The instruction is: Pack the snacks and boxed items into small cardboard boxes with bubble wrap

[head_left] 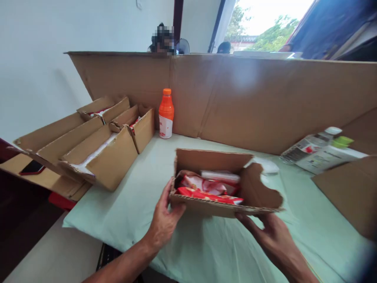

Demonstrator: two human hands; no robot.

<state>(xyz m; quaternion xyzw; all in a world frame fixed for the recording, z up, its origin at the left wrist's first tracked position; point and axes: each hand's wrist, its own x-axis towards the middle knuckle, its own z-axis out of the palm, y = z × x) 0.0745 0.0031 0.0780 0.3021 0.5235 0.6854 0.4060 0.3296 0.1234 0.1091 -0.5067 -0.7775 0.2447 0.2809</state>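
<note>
A small open cardboard box (203, 208) is held between my two hands over the near part of the table. Red and white packets (206, 186) lie inside it, with a flat whitish item (220, 176) behind them. My left hand (167, 214) grips the box's left end, thumb on the near wall and the other fingers hidden by the box. At the lower right, my right hand (269, 228) has its thumb against the near wall, while its remaining fingers go out of sight beneath. The box's right wall has a curved cutout.
Several cardboard boxes (118, 157) with packets stand at the left, near a dark phone (32, 167). An orange-capped bottle (166, 114) stands before the cardboard partition (250, 102). A clear bottle (309, 146) leans at the right by a white carton (326, 157). A person (161, 39) is beyond.
</note>
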